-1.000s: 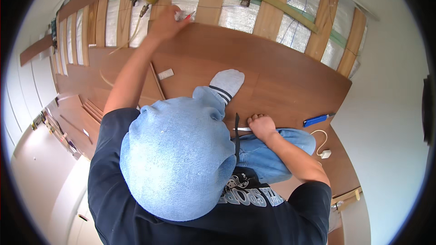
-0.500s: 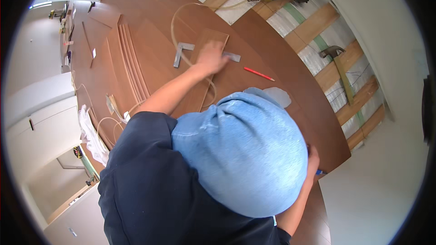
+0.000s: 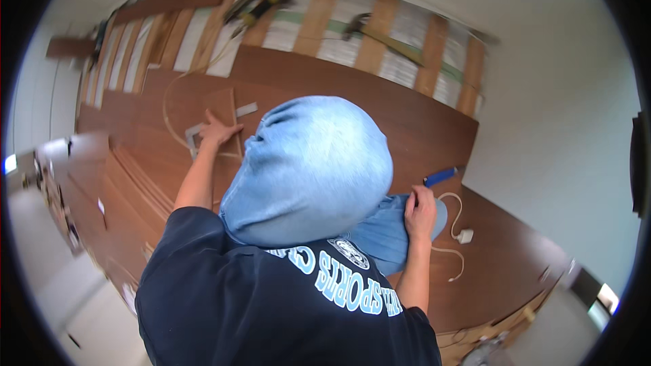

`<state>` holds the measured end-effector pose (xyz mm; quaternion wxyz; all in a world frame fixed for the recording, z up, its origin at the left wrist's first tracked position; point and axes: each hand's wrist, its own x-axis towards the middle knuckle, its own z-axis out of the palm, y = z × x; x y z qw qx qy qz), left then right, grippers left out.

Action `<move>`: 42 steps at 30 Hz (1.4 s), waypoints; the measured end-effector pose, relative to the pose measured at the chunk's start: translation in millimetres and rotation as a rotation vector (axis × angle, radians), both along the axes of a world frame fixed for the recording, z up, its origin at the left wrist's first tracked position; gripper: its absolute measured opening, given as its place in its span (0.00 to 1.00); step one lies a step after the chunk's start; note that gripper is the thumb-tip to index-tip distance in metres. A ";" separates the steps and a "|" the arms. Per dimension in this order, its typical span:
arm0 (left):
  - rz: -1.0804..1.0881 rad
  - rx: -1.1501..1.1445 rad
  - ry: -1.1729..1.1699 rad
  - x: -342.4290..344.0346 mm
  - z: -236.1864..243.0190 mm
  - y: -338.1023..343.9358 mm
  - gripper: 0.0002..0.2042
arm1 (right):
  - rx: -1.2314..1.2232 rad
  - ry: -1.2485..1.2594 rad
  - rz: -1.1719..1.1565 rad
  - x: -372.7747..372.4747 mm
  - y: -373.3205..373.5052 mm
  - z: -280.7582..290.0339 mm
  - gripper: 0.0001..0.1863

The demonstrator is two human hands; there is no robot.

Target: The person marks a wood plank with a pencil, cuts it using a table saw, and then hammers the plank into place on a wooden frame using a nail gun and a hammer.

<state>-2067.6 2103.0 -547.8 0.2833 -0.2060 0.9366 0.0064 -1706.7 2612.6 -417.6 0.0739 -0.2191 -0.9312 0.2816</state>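
Observation:
My left hand (image 3: 215,130) presses on a short brown plank (image 3: 222,103), with its fingers spread. An L-shaped metal square (image 3: 192,137) pokes out beside that hand, and a flat metal strip (image 3: 247,110) sticks out past the plank's other edge. My right hand (image 3: 422,213) has bent fingers and rests against my denim trouser leg (image 3: 383,230). Its fingertips are hidden, so anything in them cannot be made out. Close to its knuckles lies a blue-handled tool (image 3: 441,176), apparently a cutter. My raised denim knee (image 3: 319,163) covers the middle of the floor.
Brown floor panels (image 3: 352,88) meet open wooden battens (image 3: 319,13) at the far side. A hammer (image 3: 390,44) and a nail gun (image 3: 261,7) with an air hose (image 3: 166,105) lie there. A white cord plug (image 3: 465,236) is at right; long strips (image 3: 139,179) lie left.
The whole view has swung round. My left hand, blurred before, now stays spread on the plank. My right hand has come from beside the panel edge to my trouser leg. My knee hides the red pencil.

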 end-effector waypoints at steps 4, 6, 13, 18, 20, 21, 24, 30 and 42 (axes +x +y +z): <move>-0.085 0.055 0.032 -21.3 38.2 54.8 0.71 | 0.039 0.138 -0.286 14.1 16.2 23.8 0.07; -0.241 0.145 0.180 -47.1 92.1 98.1 0.69 | -0.010 0.174 -0.350 17.4 11.1 29.9 0.08; -1.161 0.684 0.746 -86.2 247.6 339.7 0.63 | -0.322 0.343 -0.359 -64.3 9.3 59.7 0.11; -1.433 1.164 0.804 -59.3 291.7 475.0 0.71 | -0.229 0.441 -0.245 -190.7 32.9 100.3 0.33; -1.393 1.413 0.874 -47.9 289.4 498.3 0.67 | -0.280 0.425 -0.201 -221.0 47.9 95.7 0.40; -1.354 1.562 0.936 -42.2 284.4 508.8 0.61 | -0.261 0.434 -0.275 -224.7 51.2 83.2 0.34; -0.961 1.832 0.409 -62.0 224.6 514.2 0.69 | -0.142 0.489 -0.409 -225.6 76.9 73.5 0.19; -0.629 1.747 -0.055 -147.9 122.7 486.5 0.48 | -0.184 0.008 -0.160 -215.7 159.6 82.8 0.21; -1.482 0.704 0.464 -188.7 -14.8 504.3 0.18 | -0.257 -0.568 0.344 -299.7 282.7 18.7 0.20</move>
